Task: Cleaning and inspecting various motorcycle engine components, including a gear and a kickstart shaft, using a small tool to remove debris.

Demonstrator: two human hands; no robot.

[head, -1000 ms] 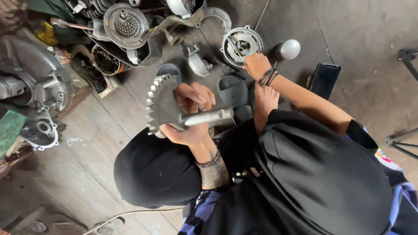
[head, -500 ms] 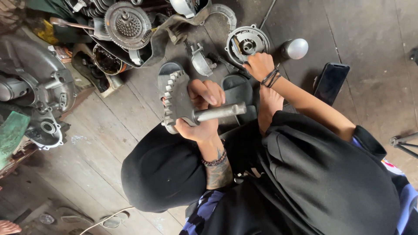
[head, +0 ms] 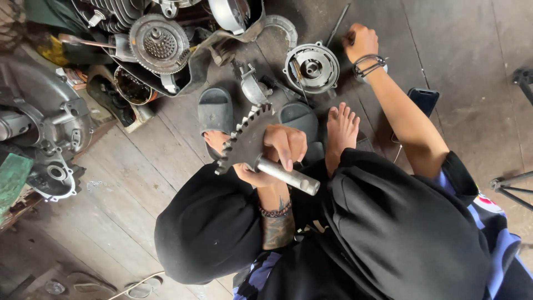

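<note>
Near the knees, the left hand (head: 277,153) grips a toothed gear shaft (head: 250,147); farther right, the right hand (head: 361,41) closes over something unseen beside the round cover (head: 312,68).

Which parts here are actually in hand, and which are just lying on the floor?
In hand:
- toothed gear segment on a steel shaft, gripped by the left hand
- right hand, reaching out past the round grey cover plate; what it grips is unclear

Lying about:
- grey slippers
- clutch disc
- engine casing
- dark phone
</note>
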